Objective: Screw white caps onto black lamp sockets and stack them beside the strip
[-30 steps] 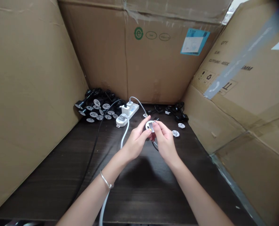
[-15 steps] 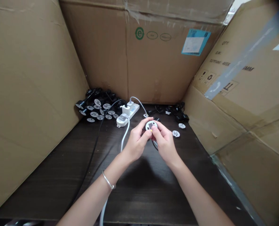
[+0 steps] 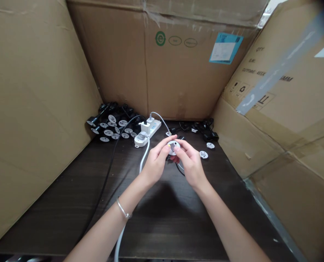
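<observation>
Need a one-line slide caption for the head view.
Left hand and right hand hold a white disc over a dark table.

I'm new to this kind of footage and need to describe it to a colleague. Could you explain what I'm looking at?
There is no machine here: a person works with two bare hands. The camera is worn on their head, looking forward and down, so the arms come in from the bottom.

The left hand and right hand together hold a white round disc with a greyish middle, thumbs on its face.

On the dark wood-grain table, a heap of black parts with white round ends lies at the back left. Beside it is a long white plastic power strip with plugs in it. Two loose white discs lie to the right. Brown cardboard stands behind and on both sides.
</observation>
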The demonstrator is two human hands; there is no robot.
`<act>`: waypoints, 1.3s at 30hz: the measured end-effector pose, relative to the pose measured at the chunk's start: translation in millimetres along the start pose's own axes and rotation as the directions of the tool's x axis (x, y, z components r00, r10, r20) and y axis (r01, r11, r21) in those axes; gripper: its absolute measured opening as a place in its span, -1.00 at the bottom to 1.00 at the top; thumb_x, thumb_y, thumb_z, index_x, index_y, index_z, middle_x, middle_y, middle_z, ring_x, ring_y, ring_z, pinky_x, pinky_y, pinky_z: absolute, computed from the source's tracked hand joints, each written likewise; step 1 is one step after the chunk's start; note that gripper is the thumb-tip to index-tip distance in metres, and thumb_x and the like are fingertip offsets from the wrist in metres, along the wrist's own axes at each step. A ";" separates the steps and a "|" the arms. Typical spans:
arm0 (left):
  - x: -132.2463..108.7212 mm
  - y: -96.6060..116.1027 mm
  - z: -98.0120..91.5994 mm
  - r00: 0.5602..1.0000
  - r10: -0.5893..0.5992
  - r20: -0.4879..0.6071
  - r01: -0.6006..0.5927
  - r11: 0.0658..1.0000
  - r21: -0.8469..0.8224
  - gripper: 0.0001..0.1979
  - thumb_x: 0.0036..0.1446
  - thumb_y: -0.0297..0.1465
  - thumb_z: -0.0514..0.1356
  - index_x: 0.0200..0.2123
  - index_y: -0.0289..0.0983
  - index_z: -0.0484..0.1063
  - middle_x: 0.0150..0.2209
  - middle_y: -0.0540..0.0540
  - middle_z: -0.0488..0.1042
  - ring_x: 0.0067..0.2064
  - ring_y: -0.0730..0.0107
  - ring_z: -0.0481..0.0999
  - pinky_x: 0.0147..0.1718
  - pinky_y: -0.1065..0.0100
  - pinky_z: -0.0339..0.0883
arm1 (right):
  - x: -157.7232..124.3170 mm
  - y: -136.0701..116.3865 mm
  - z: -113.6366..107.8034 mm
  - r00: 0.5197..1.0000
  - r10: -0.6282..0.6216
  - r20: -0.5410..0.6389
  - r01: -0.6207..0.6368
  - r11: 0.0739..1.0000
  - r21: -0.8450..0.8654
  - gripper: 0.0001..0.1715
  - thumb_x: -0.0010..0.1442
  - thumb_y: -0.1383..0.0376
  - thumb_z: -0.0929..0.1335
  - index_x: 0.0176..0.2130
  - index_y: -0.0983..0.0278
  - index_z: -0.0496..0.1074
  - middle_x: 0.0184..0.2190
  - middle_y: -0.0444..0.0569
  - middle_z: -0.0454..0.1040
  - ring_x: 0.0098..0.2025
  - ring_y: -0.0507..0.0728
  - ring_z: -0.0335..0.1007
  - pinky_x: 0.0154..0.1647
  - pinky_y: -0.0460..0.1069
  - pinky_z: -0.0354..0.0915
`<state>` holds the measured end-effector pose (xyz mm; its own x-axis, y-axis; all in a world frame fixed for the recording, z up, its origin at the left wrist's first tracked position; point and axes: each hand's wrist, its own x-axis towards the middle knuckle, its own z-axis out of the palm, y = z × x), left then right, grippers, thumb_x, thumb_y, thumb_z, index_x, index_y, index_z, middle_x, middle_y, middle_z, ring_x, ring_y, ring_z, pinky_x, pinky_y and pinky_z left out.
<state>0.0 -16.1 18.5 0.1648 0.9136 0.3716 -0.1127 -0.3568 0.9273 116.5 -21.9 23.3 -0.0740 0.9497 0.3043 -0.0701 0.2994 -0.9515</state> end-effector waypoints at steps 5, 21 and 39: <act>-1.0 1.5 -0.9 0.996 0.094 -0.001 -0.093 0.991 0.097 -0.62 0.21 -0.33 -0.02 0.04 -0.33 0.32 0.05 -0.12 0.36 0.04 0.31 0.33 -0.01 0.38 0.22 | -1.0 0.7 0.3 0.999 -0.024 -0.024 0.024 1.000 -0.017 -0.67 0.15 0.15 0.28 -0.14 0.28 0.39 -0.39 -0.09 0.42 -0.43 -0.03 0.31 -0.42 -0.14 0.29; -3.0 0.9 -0.7 1.000 0.002 -0.013 -0.003 0.998 -0.061 -0.59 0.20 -0.33 -0.04 0.09 -0.28 0.28 0.00 -0.09 0.40 -0.14 0.34 0.44 -0.28 0.43 0.32 | -1.8 0.5 1.8 1.000 -0.012 0.008 0.011 0.998 0.057 -0.69 0.17 0.15 0.27 -0.15 0.28 0.38 -0.41 -0.11 0.40 -0.44 -0.06 0.28 -0.41 -0.17 0.26; -1.5 -4.0 -1.1 0.995 0.099 -0.026 -0.094 0.987 0.133 -0.56 0.18 -0.38 0.02 0.14 -0.28 0.22 0.17 -0.09 0.20 0.20 0.31 0.16 0.17 0.33 0.02 | -0.2 5.9 -0.5 1.000 -0.016 -0.012 0.015 0.999 -0.034 -0.59 0.17 0.15 0.26 -0.03 0.27 0.37 -0.18 -0.02 0.43 -0.27 0.04 0.37 -0.25 -0.08 0.33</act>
<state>-0.9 -15.9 14.2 0.1276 0.8787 0.4600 0.0037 -0.4642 0.8857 116.5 -20.3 17.6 -0.0608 0.9459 0.3187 -0.0372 0.3169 -0.9477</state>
